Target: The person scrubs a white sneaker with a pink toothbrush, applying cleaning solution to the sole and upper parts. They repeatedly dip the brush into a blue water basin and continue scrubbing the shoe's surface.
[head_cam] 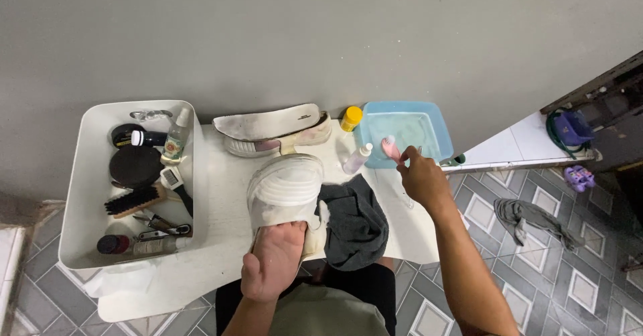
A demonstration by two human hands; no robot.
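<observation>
Ideally, the pink brush, pinched in the right grip, is wetted fully in the blue basin just beyond it, while the white shoe is clamped firm by the left grip.

Plain grey wall fills the upper frame. Grey diamond-patterned floor tiles occupy the lower right. White table at centre.

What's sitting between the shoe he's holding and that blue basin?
In the head view, a small clear bottle stands between the white shoe and the blue basin, beside the grey cloth.
</observation>
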